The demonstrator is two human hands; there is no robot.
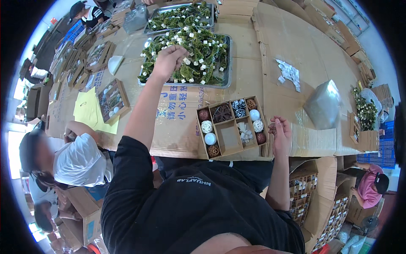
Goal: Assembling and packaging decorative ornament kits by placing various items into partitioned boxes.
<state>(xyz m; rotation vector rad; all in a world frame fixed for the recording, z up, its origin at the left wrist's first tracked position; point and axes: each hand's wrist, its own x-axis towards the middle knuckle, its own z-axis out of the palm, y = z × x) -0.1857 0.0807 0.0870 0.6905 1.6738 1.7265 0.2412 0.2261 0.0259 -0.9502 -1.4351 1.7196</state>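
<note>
Moss sprigs with small white cubes fill a metal tray far back on the cardboard-covered table; the left hand reaches in, grip pinched on a sprig. The right hand (fingers curled, contents unclear) touches the partitioned box of ornament balls.

Cardboard-covered table, metal trays, compartment box, yellow sheets, silver bag
</note>
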